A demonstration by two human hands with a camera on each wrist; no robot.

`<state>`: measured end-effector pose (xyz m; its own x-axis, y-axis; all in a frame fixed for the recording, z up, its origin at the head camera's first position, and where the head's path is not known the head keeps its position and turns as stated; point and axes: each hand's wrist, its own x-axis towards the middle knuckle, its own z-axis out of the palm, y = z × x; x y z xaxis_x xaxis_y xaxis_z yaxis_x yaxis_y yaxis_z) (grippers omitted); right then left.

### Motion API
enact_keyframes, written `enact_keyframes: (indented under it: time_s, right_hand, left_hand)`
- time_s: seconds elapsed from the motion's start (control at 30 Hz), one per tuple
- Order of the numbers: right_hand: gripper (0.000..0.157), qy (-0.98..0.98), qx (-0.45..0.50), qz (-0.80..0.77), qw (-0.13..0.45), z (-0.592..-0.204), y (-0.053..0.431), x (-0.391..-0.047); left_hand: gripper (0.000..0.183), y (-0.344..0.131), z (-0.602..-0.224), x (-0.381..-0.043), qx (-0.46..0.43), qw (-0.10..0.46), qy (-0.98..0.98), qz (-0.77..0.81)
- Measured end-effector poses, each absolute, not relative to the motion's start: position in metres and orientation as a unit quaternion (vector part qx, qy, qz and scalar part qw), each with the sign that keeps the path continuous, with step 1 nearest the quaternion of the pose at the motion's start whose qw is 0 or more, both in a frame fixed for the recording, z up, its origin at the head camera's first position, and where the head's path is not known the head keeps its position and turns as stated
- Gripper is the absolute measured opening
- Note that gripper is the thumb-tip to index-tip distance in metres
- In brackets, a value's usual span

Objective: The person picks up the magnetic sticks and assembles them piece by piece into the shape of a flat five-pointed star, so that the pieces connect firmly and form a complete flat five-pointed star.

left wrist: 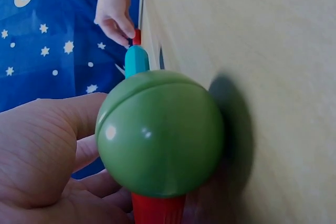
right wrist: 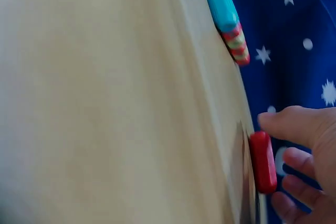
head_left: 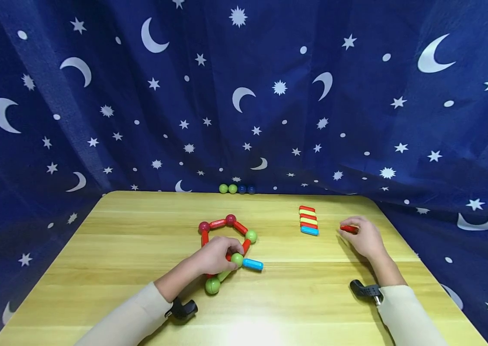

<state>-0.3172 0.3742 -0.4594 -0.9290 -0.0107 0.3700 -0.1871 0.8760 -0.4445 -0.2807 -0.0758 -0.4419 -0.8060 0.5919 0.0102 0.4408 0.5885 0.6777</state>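
Observation:
A ring of red rods (head_left: 218, 224), dark red balls (head_left: 230, 220) and green balls (head_left: 250, 236) lies on the table. At its near right corner my left hand (head_left: 217, 257) pinches a green ball (head_left: 237, 260), from which a blue rod (head_left: 253, 264) sticks out to the right. A light green rod (head_left: 223, 276) runs to the nearest green ball (head_left: 213, 286). In the left wrist view, a large green ball (left wrist: 160, 135) hides my fingertips. My right hand (head_left: 362, 238) is around a loose red rod (right wrist: 263, 162), thumb and fingers apart in the right wrist view.
Red and yellow rods (head_left: 308, 216) lie in a stacked row right of the ring, with a blue rod (head_left: 310, 231) at the near end. Two green balls (head_left: 228, 189) and two dark blue balls (head_left: 246, 189) line the wooden table's (head_left: 140, 230) far edge. A starry blue curtain (head_left: 270, 120) hangs behind.

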Motion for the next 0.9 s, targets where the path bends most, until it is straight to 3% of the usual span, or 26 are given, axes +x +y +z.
enact_keyframes:
  time_s: [0.23, 0.9]
  right_hand:
    - [0.04, -0.962, 0.037, 0.25, 0.107, -0.461, 0.395, -0.325]
    - [0.03, -0.962, 0.01, 0.256, 0.096, -0.461, 0.402, -0.333]
  left_hand:
    - [0.023, -0.075, -0.441, -0.28, 0.293, 0.106, 0.888, 0.337]
    - [0.023, -0.074, -0.439, -0.279, 0.291, 0.113, 0.889, 0.335]
